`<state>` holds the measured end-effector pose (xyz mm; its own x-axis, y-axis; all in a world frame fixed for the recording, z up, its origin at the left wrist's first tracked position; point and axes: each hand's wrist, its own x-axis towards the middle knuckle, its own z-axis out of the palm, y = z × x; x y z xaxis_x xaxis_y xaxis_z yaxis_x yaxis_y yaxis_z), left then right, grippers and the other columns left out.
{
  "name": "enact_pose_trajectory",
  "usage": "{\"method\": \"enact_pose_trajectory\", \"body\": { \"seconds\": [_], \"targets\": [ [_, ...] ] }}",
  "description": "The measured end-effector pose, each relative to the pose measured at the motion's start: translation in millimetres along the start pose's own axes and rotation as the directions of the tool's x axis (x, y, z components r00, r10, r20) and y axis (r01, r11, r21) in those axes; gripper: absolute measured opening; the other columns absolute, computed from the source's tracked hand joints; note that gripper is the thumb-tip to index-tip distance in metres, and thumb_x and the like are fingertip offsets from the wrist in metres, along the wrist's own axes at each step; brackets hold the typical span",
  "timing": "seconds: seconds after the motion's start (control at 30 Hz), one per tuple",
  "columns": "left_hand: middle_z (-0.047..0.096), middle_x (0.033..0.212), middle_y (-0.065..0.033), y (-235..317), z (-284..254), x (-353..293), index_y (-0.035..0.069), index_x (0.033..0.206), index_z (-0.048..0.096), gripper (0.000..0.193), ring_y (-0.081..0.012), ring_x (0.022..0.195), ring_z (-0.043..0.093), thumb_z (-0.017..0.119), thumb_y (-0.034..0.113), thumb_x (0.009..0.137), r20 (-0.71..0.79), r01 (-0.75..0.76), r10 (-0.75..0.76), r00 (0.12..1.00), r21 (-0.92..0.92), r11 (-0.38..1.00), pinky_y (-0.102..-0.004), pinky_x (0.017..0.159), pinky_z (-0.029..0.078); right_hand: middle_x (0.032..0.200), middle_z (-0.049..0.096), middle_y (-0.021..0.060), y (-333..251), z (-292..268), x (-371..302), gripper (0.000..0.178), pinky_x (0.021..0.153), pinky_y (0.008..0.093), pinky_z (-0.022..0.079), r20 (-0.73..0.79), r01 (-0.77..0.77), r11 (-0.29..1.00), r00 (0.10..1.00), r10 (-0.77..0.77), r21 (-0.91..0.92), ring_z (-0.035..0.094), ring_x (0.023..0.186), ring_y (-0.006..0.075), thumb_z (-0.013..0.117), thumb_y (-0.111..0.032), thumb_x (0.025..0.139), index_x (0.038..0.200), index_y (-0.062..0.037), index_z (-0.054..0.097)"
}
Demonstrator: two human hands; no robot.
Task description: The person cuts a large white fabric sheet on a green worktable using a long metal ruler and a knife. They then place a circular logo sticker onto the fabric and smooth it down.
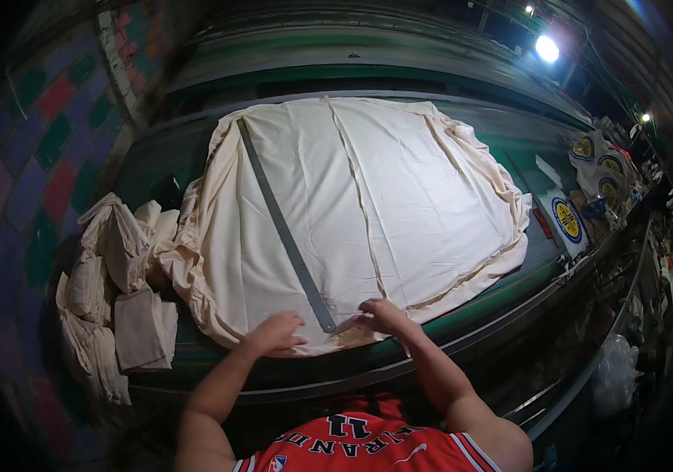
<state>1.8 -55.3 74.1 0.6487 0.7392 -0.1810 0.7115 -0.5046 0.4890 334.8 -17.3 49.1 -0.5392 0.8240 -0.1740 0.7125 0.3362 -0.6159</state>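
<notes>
A large cream cloth (431,204) lies spread over the green table, its outer edges gathered in loose ruffles. Lengthwise on its left part rests a long grey metal ruler (285,228), its near end between my hands. My left hand (277,332) is at the cloth's near edge, left of the ruler's end, with thumb and fingers apart. On the other side, my right hand (384,316) hovers over or touches the same edge, fingers bent but apart. Between the hands the cloth is slightly rumpled. I cannot tell how firmly either hand touches it.
Folded cream cloth bundles (145,329) are piled at the table's left end. At the right lie a printed white piece with a round blue-and-yellow emblem (567,220) and a narrow red object (542,223). Crumpled clear plastic (615,374) sits at lower right.
</notes>
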Motion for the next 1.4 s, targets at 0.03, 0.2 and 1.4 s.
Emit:
{"method": "enact_pose_trajectory", "body": {
  "seconds": [0.03, 0.2, 1.4],
  "targets": [
    [0.063, 0.113, -0.0179, 16, 11, 14, 0.002, 0.114, 0.066, 0.047, -0.0369, 0.111, 0.059, 0.076, 0.035, 0.081, -0.029, -0.059, 0.057, 0.998, -0.052, 0.997, -0.0449, 0.096, 0.048, 0.096, 0.069, 0.0205, 15, -12, -11, 0.04, 0.081, 0.0474, 0.053, -0.065, -0.087, 0.994, 0.994, 0.082, -0.071, 0.066, 0.091, 0.0405, 0.071, -0.041, 0.087, 0.093, -0.0013, 0.069],
    [0.056, 0.125, -0.0219, 104, 79, 75, -0.001, 0.128, 0.053, 0.062, -0.0396, 0.114, 0.056, 0.075, 0.034, 0.082, -0.25, -0.162, 0.16, 0.955, 0.012, 0.987, -0.0455, 0.098, 0.046, 0.103, 0.065, 0.0175, 67, -40, -58, 0.037, 0.087, 0.0461, 0.051, -0.049, -0.17, 0.971, 0.985, 0.164, -0.17, 0.061, 0.105, 0.0387, 0.078, -0.024, 0.075, 0.106, -0.0066, 0.068],
    [0.071, 0.084, -0.0227, 180, 105, 216, -0.002, 0.088, 0.071, 0.052, -0.0363, 0.083, 0.07, 0.065, 0.05, 0.087, -0.031, 0.571, -0.628, 0.778, -0.382, 0.726, -0.0444, 0.076, 0.053, 0.094, 0.071, 0.0208, 132, -68, -110, 0.038, 0.077, 0.0517, 0.054, 0.195, 0.09, 0.996, 0.977, -0.089, 0.002, 0.068, 0.088, 0.0423, 0.065, -0.041, 0.091, 0.1, -0.0036, 0.07]
  ]
}}
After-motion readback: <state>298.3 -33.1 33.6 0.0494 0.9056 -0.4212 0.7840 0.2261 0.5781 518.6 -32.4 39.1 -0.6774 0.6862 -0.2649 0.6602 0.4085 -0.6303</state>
